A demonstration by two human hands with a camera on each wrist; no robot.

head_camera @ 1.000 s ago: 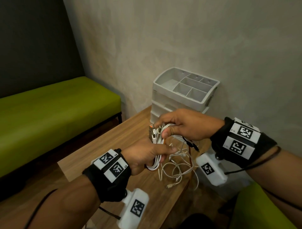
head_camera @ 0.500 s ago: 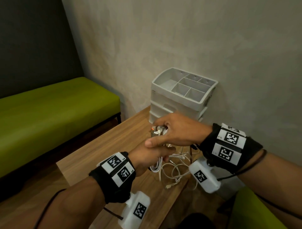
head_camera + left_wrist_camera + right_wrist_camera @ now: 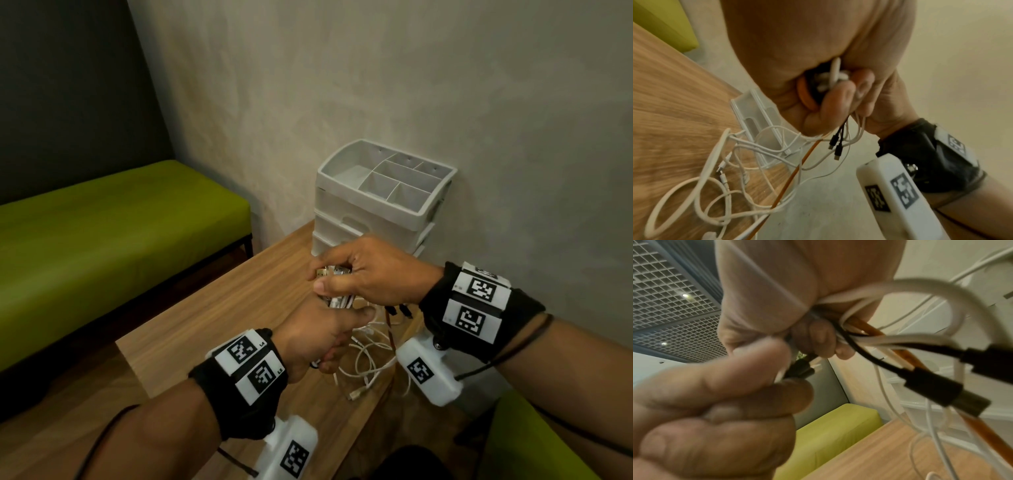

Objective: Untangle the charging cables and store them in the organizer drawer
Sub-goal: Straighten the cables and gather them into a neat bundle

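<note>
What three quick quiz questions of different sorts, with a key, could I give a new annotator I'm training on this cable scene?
1. True or false: the organizer drawers are shut.
2. Where do the loose ends of the cables lie? A) on the wooden table B) on the green bench C) in the organizer's top tray
3. Fill in: both the left hand and the right hand grip the ____.

Key: 1 true; 2 A; 3 cables.

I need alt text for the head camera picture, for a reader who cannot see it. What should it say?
Two hands hold a bundle of charging cables above a wooden table: the right hand grips the plug ends from above, the left hand grips below. Loose white loops trail onto the table. A white drawer organizer stands behind, against the wall.
</note>
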